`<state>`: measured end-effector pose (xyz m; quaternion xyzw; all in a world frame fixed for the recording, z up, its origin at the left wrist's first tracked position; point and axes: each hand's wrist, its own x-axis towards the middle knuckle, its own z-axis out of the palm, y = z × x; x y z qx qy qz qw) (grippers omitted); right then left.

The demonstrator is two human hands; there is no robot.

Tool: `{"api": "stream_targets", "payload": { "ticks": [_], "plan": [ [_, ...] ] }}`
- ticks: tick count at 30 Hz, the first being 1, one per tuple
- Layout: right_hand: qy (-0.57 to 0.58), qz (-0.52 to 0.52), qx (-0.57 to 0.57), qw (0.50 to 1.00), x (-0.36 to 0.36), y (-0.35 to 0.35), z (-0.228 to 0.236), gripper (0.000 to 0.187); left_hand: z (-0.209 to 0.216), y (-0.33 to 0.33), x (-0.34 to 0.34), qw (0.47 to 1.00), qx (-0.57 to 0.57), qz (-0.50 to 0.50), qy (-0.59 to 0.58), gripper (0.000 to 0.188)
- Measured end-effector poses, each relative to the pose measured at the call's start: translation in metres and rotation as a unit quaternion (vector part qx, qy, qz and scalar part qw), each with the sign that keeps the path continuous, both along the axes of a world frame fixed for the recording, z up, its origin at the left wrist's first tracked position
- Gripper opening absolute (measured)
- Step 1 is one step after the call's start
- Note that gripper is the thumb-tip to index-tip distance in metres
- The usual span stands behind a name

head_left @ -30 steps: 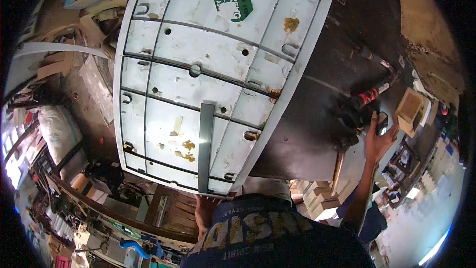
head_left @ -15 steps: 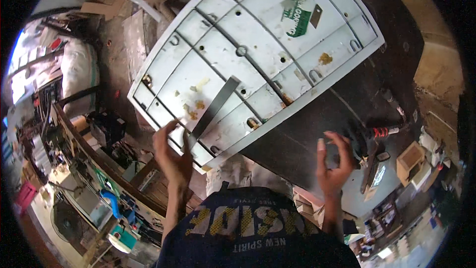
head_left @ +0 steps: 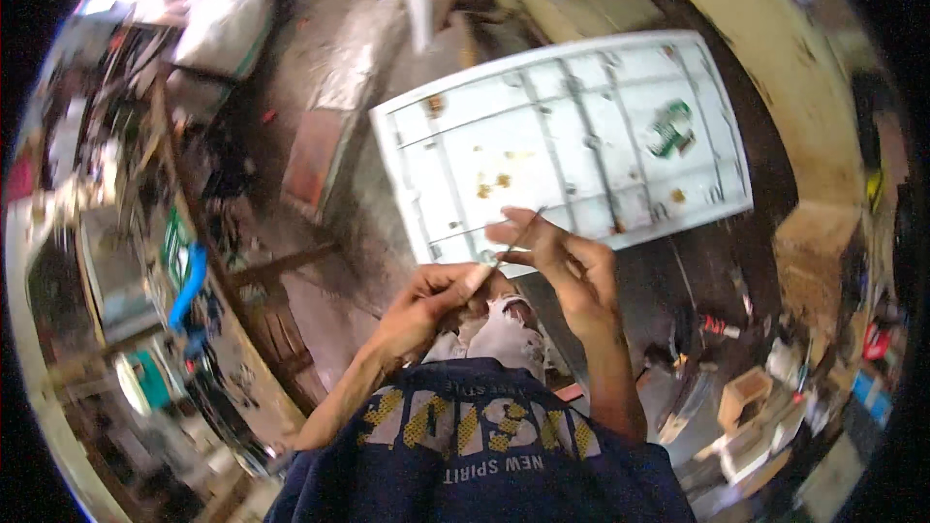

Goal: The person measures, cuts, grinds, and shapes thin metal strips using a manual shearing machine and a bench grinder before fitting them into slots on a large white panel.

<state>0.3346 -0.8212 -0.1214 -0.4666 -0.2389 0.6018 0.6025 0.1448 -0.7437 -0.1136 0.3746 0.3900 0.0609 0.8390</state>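
In front of my chest, both hands are closed around a thin dark strip (head_left: 523,234), seen nearly edge-on and slightly blurred. My left hand (head_left: 426,308) pinches its lower end between thumb and fingers. Higher up, the fingers of my right hand (head_left: 576,271) are bent round the strip. Just beyond the hands lies a white ribbed panel (head_left: 557,160), its ribbed side up, with brown stains and a green label (head_left: 670,129). My hands cover part of its near edge.
Under the panel is a dark surface (head_left: 668,266), with a red-and-black tool (head_left: 717,326) at right. Further right stands a small wooden box (head_left: 744,397). A wooden beam, a curved blue object (head_left: 191,286) and clutter fill the left. A white sack (head_left: 223,24) sits far left.
The dark strip has left the panel and is now between my hands, which have come together. My view has shifted, so the panel appears smaller, more level and farther right.
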Motion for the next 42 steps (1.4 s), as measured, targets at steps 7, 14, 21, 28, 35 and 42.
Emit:
{"api": "stream_targets", "payload": {
  "ticks": [7,14,21,28,35,42],
  "plan": [
    [-0.168,0.107,0.094,0.976,-0.188,0.081,0.059,0.006,0.027,-0.045,-0.223,0.901,0.252,0.336,0.110,0.035],
    [-0.024,0.302,0.290,0.908,-0.351,0.125,0.066,0.031,-0.109,-0.232,-0.410,0.572,0.174,0.597,0.534,0.034],
    [-0.366,0.507,0.266,0.733,-0.522,0.069,0.053,0.038,-0.145,-0.320,-0.415,0.435,0.142,0.725,0.514,0.033],
    [-0.433,0.664,0.222,0.568,-0.593,0.060,0.029,0.040,-0.150,-0.277,-0.434,0.482,0.110,0.803,0.334,0.028],
    [-0.507,0.745,0.237,0.363,-0.647,0.087,0.026,0.029,-0.138,-0.254,-0.444,0.382,0.107,0.834,0.383,0.035],
    [-0.450,0.774,0.290,0.338,-0.672,0.079,0.031,0.024,-0.127,-0.286,-0.449,0.120,0.024,0.992,0.009,0.076]
  ]
}}
